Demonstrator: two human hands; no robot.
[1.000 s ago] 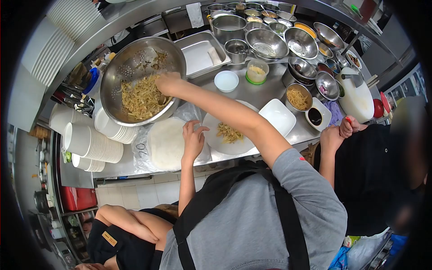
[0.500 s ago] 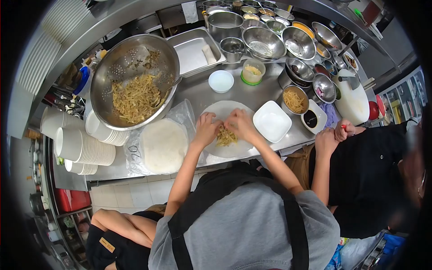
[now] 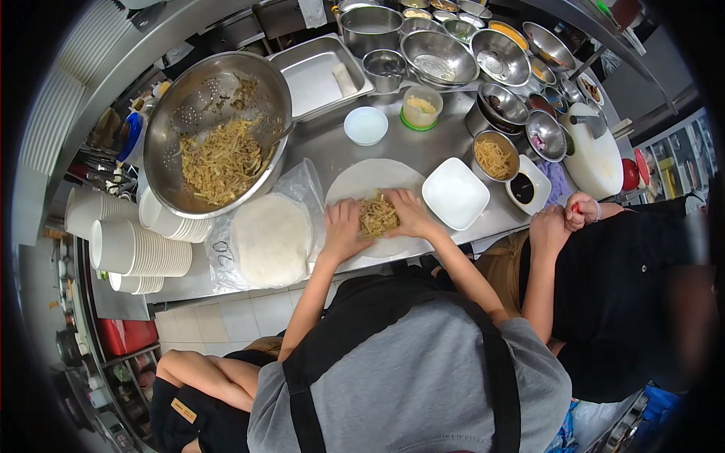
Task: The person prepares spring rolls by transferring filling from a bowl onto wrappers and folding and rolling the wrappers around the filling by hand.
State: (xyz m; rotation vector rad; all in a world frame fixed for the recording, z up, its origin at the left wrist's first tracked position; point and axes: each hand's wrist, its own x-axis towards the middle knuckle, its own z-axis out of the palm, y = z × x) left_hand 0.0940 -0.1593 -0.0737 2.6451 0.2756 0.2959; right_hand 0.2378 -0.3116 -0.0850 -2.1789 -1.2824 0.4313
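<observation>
A round white wrapper (image 3: 370, 172) lies on the steel counter with a heap of shredded filling (image 3: 379, 215) on it. My left hand (image 3: 345, 230) rests against the left side of the heap, fingers apart and pointing away from me. On the heap's right side is my right hand (image 3: 411, 216), its fingers spread and touching the filling. Left of my hands, a stack of round wrappers (image 3: 272, 240) sits on a clear plastic bag (image 3: 224, 264). More shredded filling fills part of a large perforated steel bowl (image 3: 283, 98).
Paper bowls (image 3: 151, 253) are stacked at the left. Beyond my hands are a small white bowl (image 3: 365, 125) and a steel tray (image 3: 306, 68). A square white dish (image 3: 455, 194) is at the right, near a person's clasped hands (image 3: 555, 223).
My right hand has come from the large bowl to the wrapper. Both hands, first close together over the filling, have moved apart to its two sides and slightly nearer me.
</observation>
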